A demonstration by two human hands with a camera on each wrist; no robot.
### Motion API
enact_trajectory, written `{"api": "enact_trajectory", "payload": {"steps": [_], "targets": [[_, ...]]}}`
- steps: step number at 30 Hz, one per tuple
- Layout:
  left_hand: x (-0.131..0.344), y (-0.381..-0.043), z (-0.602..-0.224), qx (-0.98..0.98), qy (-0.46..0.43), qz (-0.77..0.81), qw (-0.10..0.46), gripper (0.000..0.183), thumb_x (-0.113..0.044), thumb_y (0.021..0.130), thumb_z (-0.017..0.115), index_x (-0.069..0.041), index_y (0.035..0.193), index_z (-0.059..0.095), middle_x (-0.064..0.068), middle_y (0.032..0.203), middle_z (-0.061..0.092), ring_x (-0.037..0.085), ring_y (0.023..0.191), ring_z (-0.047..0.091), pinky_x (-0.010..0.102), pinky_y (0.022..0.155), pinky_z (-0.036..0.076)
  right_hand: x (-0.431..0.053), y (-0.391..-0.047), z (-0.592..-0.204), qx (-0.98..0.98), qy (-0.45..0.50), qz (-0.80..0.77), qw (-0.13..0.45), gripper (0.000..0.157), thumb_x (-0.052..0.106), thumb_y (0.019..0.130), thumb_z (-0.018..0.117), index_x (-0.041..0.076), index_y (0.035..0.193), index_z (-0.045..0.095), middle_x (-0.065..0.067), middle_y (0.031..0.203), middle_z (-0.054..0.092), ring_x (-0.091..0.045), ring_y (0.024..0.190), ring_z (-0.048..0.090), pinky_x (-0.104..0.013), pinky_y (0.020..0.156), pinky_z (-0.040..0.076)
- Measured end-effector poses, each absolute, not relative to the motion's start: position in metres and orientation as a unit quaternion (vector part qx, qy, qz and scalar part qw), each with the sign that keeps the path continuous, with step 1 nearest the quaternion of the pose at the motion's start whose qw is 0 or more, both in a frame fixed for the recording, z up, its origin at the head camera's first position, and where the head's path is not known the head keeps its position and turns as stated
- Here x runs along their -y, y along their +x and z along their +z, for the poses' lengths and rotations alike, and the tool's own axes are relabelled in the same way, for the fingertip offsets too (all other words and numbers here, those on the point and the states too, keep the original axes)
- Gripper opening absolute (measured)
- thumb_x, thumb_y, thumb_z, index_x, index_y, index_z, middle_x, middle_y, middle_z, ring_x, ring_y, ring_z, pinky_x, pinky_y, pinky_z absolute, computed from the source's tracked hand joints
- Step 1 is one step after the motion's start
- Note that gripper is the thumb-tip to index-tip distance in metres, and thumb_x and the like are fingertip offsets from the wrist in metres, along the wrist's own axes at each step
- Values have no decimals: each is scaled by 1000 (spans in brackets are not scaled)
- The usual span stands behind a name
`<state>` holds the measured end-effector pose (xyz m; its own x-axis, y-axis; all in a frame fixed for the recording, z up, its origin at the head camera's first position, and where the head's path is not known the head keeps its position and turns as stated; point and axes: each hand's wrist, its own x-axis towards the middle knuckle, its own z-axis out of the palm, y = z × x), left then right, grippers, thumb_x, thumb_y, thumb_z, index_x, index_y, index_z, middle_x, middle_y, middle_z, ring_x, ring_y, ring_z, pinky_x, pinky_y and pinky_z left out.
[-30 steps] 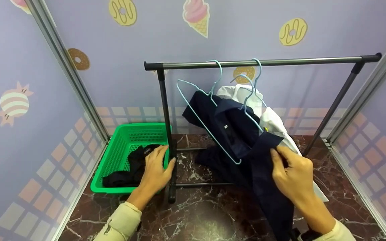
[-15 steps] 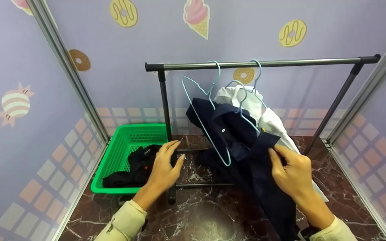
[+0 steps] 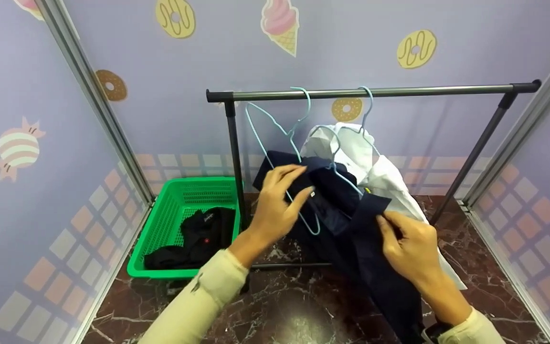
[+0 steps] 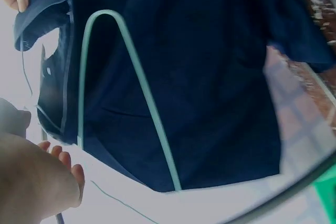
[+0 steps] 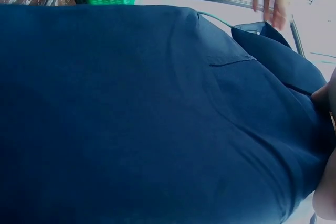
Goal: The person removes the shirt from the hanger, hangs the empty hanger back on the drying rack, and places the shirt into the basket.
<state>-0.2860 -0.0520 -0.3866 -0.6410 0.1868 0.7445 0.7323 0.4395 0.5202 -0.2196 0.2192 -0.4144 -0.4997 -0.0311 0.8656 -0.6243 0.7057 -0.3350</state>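
A navy collared shirt (image 3: 375,258) hangs from my right hand (image 3: 411,246), which pinches its collar edge between thumb and fingers. One arm of a pale blue wire hanger (image 3: 336,145) lies inside the shirt's neck, its hook free of the rail. Fingers apart and holding nothing, my left hand (image 3: 277,205) is up beside the collar, overlapping a second blue hanger (image 3: 256,134) that hooks on the rail. That bare hanger crosses in front of the shirt; its loop (image 4: 137,72) shows against the navy cloth in the left wrist view.
The metal clothes rail (image 3: 428,91) spans the back, and a white shirt (image 3: 389,177) hangs on it behind the navy one. At the left, a green basket (image 3: 136,260) on the marbled floor (image 3: 299,310) contains black clothing (image 3: 208,234).
My left hand has moved from over the green basket rightward and up to the shirt's collar. The right hand, still pinching the shirt, has shifted slightly left. The bare hanger has swung.
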Motion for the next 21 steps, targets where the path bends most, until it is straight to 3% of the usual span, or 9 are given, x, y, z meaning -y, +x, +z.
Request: {"api": "enact_trajectory", "payload": {"steps": [5, 10, 16, 20, 21], "targets": [[30, -295, -366, 781, -313, -430, 325, 43, -29, 100, 77, -4, 135, 73, 13, 130, 70, 30, 123, 59, 45, 111, 45, -219, -220, -414, 800, 215, 323, 458, 18, -2, 88, 76, 9, 76, 70, -1, 61, 58, -10, 58, 48, -28, 57, 42], [17, -302, -356, 784, -315, -441, 303, 29, -27, 98, 78, -7, 120, 79, 10, 118, 74, 28, 114, 59, 46, 106, 42, -220, -220, -413, 801, 226, 316, 455, 18, -2, 88, 76, 10, 76, 70, 0, 59, 54, -8, 56, 46, -26, 55, 39], [14, -306, -352, 783, -306, -455, 293, 15, -24, 97, 78, -9, 102, 81, 4, 103, 77, 25, 101, 61, 43, 98, 41, -222, -220, -411, 809, 231, 302, 448, 14, -1, 88, 76, 10, 81, 73, -1, 63, 60, -10, 57, 49, -27, 56, 41], [14, -307, -351, 778, -305, -461, 299, 15, -23, 96, 78, -8, 99, 81, 6, 101, 78, 26, 99, 61, 43, 97, 41, -222, -218, -408, 826, 206, 271, 449, 4, 5, 90, 77, 8, 93, 77, -4, 70, 68, -14, 59, 56, -33, 57, 46], [13, -307, -352, 776, -304, -463, 302, 15, -22, 96, 79, -7, 98, 80, 6, 100, 77, 26, 99, 61, 43, 96, 41, -221, -217, -407, 830, 193, 266, 450, 10, 7, 90, 78, 8, 99, 78, -4, 74, 70, -15, 61, 59, -35, 59, 47]]}}
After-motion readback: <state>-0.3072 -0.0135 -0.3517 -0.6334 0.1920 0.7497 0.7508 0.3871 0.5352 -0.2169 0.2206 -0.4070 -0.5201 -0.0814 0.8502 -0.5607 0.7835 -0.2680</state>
